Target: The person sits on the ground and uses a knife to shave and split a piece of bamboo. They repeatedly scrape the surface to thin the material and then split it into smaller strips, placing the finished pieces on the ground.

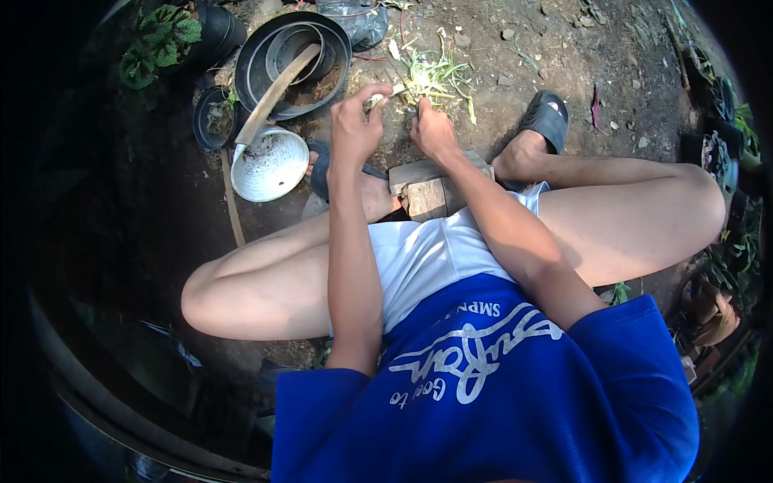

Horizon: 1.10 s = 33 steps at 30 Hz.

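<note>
A leafy plant grows at upper left, near a wide black basin holding a smaller round container. A wooden strip slants down to a white bowl. A reddish leaf lies upper right.

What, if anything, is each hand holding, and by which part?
The left hand pinches a pale stalk near its left end. What the right hand holds, if anything, cannot be told.

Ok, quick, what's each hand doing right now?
Left hand: closed, holding a pale stalk piece.
Right hand: curled closed; what it grips is too small to tell.
</note>
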Tool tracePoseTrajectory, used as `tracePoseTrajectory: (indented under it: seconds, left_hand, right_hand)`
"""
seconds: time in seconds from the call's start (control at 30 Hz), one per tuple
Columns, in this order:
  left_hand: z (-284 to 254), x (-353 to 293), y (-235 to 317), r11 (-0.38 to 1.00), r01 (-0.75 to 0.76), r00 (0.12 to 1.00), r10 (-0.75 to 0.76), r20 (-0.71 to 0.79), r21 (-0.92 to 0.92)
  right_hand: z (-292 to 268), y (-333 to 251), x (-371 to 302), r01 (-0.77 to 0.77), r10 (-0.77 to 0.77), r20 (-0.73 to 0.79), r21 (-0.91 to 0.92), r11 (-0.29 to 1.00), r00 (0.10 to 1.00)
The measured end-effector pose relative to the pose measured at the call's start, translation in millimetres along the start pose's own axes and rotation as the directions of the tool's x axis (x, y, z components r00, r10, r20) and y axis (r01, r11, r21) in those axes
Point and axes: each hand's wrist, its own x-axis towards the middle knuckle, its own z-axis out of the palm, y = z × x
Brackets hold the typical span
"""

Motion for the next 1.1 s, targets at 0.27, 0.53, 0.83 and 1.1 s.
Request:
tracePoseTrajectory:
  seconds: [0.27,0.53,0.83,1.1]
  left_hand:
    - [4,4,4,0.99,-0.14,0.988,0.142,-0.068,0.03]
    - [7,3,11,0.99,-0.14,0.989,0.139,-0.051,-0.015]
    - [11,6,-2,0.992,-0.124,0.99,0.124,-0.069,-0.001]
    - [8,5,-11,0.994,-0.076,0.995,0.069,-0.077,-0.084]
  right_hand:
    - [12,18,2,0.037,-0.039,-0.08,-0.025,0.999,0.996]
    - [13,29,3,-0.037,0.034,-0.047,-0.068,0.997,0.998]
    - [11,28,10,-0.082,0.083,0.01,-0.046,0.996,0.997]
    - [4,20,1,-0.073,0.073,0.009,-0.056,0.996,0.997]
